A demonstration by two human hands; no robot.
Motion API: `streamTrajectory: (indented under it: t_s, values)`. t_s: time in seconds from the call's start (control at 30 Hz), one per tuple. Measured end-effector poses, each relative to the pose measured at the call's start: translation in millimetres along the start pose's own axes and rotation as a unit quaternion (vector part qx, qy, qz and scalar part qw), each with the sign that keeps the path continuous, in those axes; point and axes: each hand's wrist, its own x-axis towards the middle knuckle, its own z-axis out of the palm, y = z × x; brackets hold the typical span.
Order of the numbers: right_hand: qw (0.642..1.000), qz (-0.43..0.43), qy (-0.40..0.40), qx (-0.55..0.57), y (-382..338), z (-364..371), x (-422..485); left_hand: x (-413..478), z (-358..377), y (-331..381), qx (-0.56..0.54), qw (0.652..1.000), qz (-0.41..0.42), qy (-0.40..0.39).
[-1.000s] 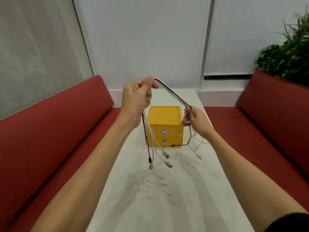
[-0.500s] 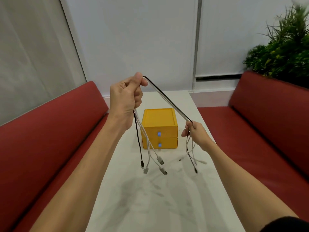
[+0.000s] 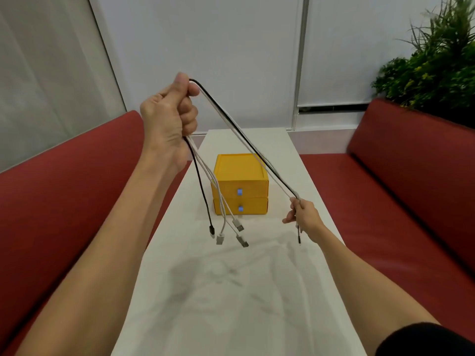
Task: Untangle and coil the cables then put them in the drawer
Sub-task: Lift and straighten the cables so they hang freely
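Note:
A bundle of black and white cables (image 3: 239,129) stretches taut between my hands, above the table. My left hand (image 3: 168,119) is raised high and grips the bundle in a fist; several plug ends (image 3: 226,233) hang below it. My right hand (image 3: 303,214) is low at the right, pinching the far end of the bundle, with a short black tip dangling under it. Behind the cables stands a yellow box with two shut drawers (image 3: 241,186), each with a small blue handle.
The long white table (image 3: 231,291) runs away from me between two red sofas (image 3: 64,191). A green plant (image 3: 431,62) stands at the back right. White wall panels close off the far end.
My right hand has slid down and to the right along the cables, so the stretch between my hands is longer. My left hand has risen. The loose loops under my right hand are gone.

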Motion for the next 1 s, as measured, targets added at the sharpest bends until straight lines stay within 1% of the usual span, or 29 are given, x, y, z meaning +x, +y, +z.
streamTrajectory:
  t_s: [0.1,0.17,0.33,0.4,0.5,0.57,0.7,0.77,0.83,0.87,0.9,0.93,0.97,1.0]
  values:
    - [0.998,-0.019,0.05,-0.018,15,-1,-10,1,1,2,-0.005,1.0,0.0,-0.002]
    - [0.997,-0.01,0.073,-0.025,25,-2,-16,1,1,3,-0.007,1.0,-0.001,-0.002]
    - [0.993,0.071,0.095,0.027,46,0,-26,6,1,3,0.0,1.0,0.001,0.0]
    - [0.987,0.106,0.091,0.079,47,0,-27,7,2,-3,0.008,1.0,-0.007,0.001]
    - [0.971,0.173,0.074,0.15,46,-5,-22,12,1,-16,0.013,1.0,-0.025,0.005]
    - [0.965,0.205,0.056,0.156,41,-11,-19,18,1,-24,0.024,0.999,-0.035,-0.005]
    - [0.965,0.236,-0.022,0.114,38,-20,-14,28,18,-35,0.094,0.993,-0.035,-0.058]
    - [0.968,0.238,-0.068,0.048,38,-27,-12,31,34,-37,0.137,0.986,-0.033,-0.089]
    - [0.966,0.234,-0.096,-0.055,33,-37,-7,33,48,-39,0.17,0.978,-0.035,-0.116]
    - [0.965,0.223,-0.096,-0.099,26,-45,-2,34,53,-40,0.183,0.974,-0.036,-0.131]
    - [0.969,0.194,-0.077,-0.135,14,-52,3,35,57,-41,0.195,0.969,-0.037,-0.146]
    - [0.977,0.143,-0.038,-0.152,-2,-60,8,36,61,-42,0.206,0.965,-0.038,-0.16]
    - [0.987,0.073,0.015,-0.14,-23,-68,12,37,63,-43,0.217,0.96,-0.04,-0.172]
    - [0.993,-0.003,0.061,-0.101,-48,-74,13,38,64,-44,0.226,0.955,-0.042,-0.185]
